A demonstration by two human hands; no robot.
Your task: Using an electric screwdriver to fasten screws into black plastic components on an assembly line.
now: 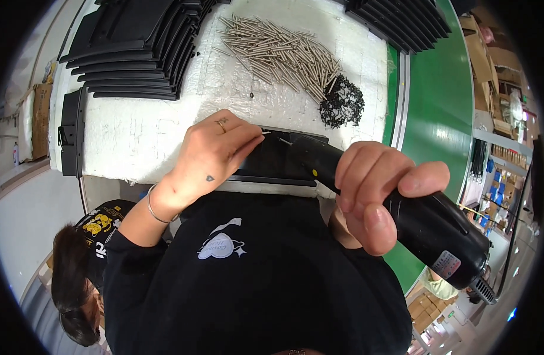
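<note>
My right hand (385, 192) is wrapped round a black electric screwdriver (440, 228) with a cord at its rear end. Its thin bit points left, close to the fingertips of my left hand (215, 148). That left hand pinches its fingers together at the far edge of a black plastic panel (272, 160), which lies at the table's near edge. Whatever small piece sits in the pinch is mostly covered by the fingers; a pale tip shows there. Beyond the hands lie a heap of silvery metal pins (283, 53) and a pile of small black screws (343, 103).
Stacked black panels (127, 53) stand at the far left, with more panels (402, 23) at the far right. A single black panel (72, 133) rests on the left edge of the white table covering (124, 136). Another person (76, 278) is at the lower left.
</note>
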